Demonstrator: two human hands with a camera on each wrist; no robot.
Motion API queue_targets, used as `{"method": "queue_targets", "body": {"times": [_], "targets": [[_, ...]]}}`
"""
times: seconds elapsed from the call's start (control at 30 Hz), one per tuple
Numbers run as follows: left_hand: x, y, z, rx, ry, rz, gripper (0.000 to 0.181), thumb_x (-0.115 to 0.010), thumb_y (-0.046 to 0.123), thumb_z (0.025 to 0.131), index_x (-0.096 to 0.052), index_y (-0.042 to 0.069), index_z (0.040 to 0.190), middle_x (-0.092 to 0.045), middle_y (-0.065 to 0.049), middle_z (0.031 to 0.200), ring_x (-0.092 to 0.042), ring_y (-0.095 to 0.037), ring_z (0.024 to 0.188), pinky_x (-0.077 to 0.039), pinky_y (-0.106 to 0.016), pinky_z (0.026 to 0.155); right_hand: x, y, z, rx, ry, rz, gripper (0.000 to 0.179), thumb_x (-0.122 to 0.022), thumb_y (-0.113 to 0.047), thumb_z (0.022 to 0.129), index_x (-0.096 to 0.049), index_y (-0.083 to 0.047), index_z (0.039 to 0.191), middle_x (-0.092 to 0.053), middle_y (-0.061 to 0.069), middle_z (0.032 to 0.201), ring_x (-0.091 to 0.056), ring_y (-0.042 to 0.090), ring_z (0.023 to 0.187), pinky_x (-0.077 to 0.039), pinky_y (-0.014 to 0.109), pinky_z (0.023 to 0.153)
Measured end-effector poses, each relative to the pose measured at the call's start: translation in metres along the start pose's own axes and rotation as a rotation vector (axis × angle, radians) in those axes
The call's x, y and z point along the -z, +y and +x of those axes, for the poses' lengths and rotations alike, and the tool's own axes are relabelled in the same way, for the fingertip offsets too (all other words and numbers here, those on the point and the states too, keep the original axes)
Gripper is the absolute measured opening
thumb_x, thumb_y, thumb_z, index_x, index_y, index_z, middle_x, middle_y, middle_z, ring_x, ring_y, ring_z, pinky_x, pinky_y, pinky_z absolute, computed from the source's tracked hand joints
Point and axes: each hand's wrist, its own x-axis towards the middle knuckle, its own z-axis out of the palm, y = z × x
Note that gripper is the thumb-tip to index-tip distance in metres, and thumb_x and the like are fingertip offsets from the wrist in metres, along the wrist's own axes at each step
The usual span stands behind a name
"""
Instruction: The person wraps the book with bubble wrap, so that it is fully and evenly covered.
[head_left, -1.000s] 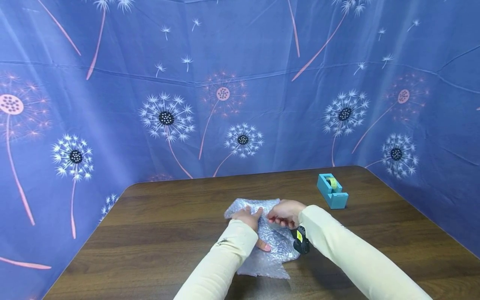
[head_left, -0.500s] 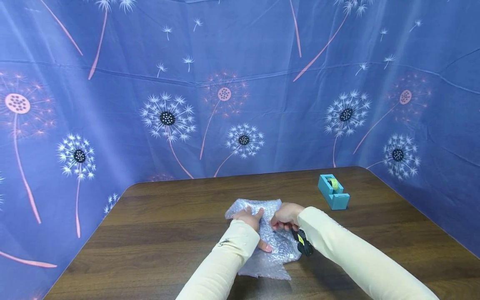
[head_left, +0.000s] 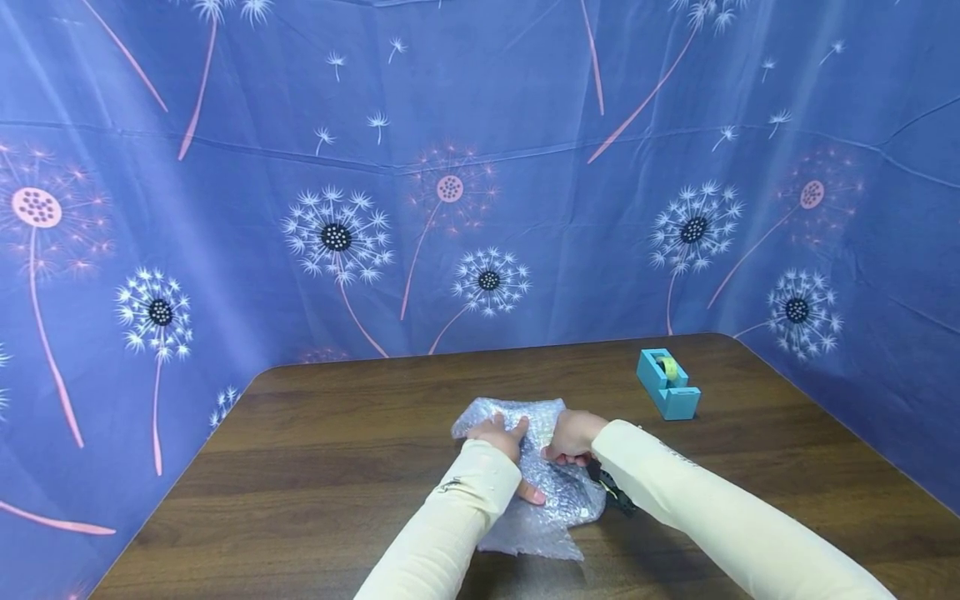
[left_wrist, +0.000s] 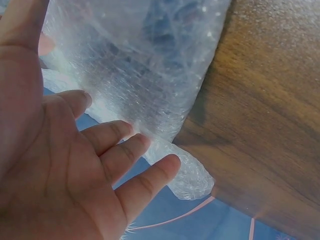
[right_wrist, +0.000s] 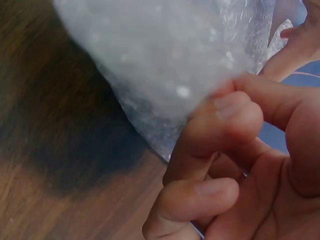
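Note:
A piece of bubble wrap (head_left: 564, 487), folded over itself, lies on the table in the head view. My left hand (head_left: 495, 437) rests on its left part, fingers and thumb spread; the left wrist view shows the fingers (left_wrist: 140, 187) straight and apart beside the bubble wrap (left_wrist: 150, 65). At the upper right part of the wrap is my right hand (head_left: 573, 435), its fingers curled downward. Close up in the right wrist view, the curled fingers (right_wrist: 200, 135) and thumb pinch the bubble wrap (right_wrist: 150, 60). Whatever lies inside the folds is too blurred to tell.
A blue tape dispenser (head_left: 667, 387) with a yellowish roll stands at the back right of the brown wooden table (head_left: 337, 467). Behind the table hangs a blue curtain (head_left: 555, 217) with dandelion prints. A black wrist device (head_left: 617, 492) hangs under my right wrist.
My right hand has shifted slightly right and turned over the wrap, fingers now pointing more downward. The left hand and bubble wrap hold their place; the view has moved a little.

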Motion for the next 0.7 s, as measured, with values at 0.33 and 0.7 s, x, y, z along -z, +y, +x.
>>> {"method": "queue_targets", "body": {"times": [0.33,0.7], "targets": [[0.000,-0.002,-0.004,-0.003,0.023,0.005,0.109,-0.086,0.065,0.067,-0.038,0.027,0.158,-0.041,-0.013,0.159,-0.044,-0.031,0.142,-0.044,-0.045,0.108,0.026,0.013,0.009,0.088,0.020,-0.002,0.042,-0.075,-0.031,0.092,-0.060,-0.012,0.058,-0.047,-0.005,0.050,-0.040,0.005,0.045,-0.028,0.019,0.041],[-0.015,-0.004,0.019,0.000,-0.010,0.021,0.118,-0.085,0.069,0.064,-0.030,0.031,0.161,-0.037,-0.012,0.161,-0.042,-0.029,0.143,-0.040,-0.039,0.112,0.010,0.026,0.040,0.212,0.135,-0.054,0.048,-0.075,-0.041,0.092,-0.063,-0.010,0.057,-0.054,-0.004,0.050,-0.041,0.007,0.046,-0.034,0.021,0.047]]}}
